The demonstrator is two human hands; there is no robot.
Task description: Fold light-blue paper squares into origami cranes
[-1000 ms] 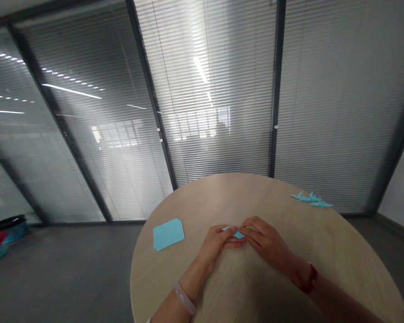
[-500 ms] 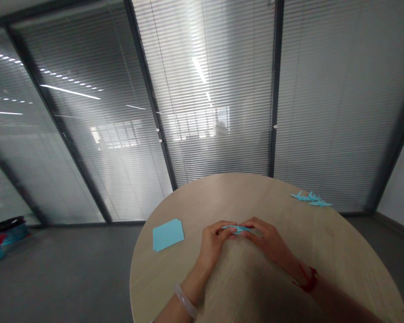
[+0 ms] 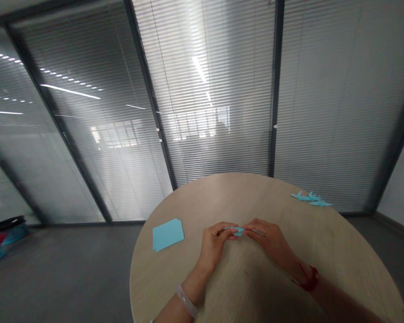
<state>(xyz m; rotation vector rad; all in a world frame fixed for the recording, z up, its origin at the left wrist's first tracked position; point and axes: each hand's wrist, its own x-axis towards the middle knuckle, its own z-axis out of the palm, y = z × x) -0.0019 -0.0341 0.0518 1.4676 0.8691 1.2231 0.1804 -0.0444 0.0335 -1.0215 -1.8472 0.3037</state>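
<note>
Two hands: left hand [image 3: 214, 242], right hand [image 3: 272, 240] closed, pinching folded pale-blue paper strip [image 3: 238, 231]
Axis: left-right, above the round pale-wood table's [image 3: 242, 193] near half
Change: right tip reaches further right than before

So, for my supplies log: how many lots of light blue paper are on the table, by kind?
Stack of square sheets: 1
Folded piece pinched between left hand and right hand: 1
Cluster of folded shapes, pieces hard to separate: 1
Total: 3 lots
</note>
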